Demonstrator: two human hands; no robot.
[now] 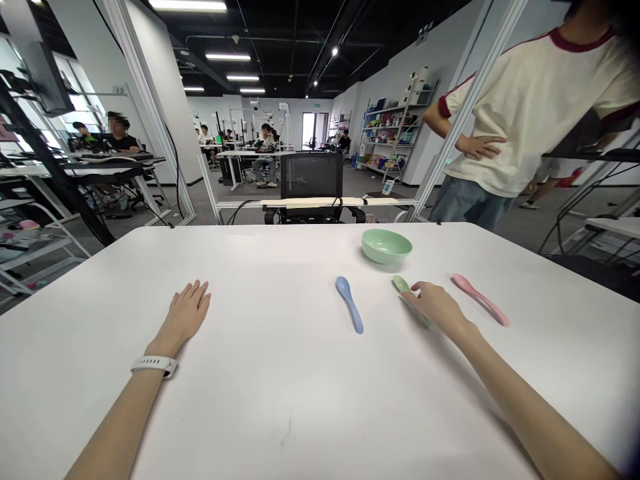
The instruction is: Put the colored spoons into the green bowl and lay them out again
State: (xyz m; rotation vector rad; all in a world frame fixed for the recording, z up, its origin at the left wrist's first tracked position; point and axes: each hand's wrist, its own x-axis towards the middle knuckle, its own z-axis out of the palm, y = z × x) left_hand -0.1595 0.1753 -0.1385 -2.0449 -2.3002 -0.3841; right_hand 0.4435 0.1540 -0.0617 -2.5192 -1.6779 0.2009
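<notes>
My left hand (186, 312) lies flat on the white table (240, 400), palm down, with its fingers stretched out and holding nothing. Over on the right, my right hand (436, 305) has its thumb and fingers closed around the middle of a green spoon (401, 285). The hand partly covers the spoon's handle; its bowl end points away from me. To the left of that hand lies a blue spoon (350, 305). A pink spoon (480, 299) rests to its right. Beyond the green spoon stands a green bowl (387, 247), upright near the far edge.
A metal frame (325, 202) runs behind the table's far edge, with a black office chair (311, 177) past it. At the right, a person in a cream shirt (545, 113) stands beside the frame. Shelves (395, 127) and seated people are farther back.
</notes>
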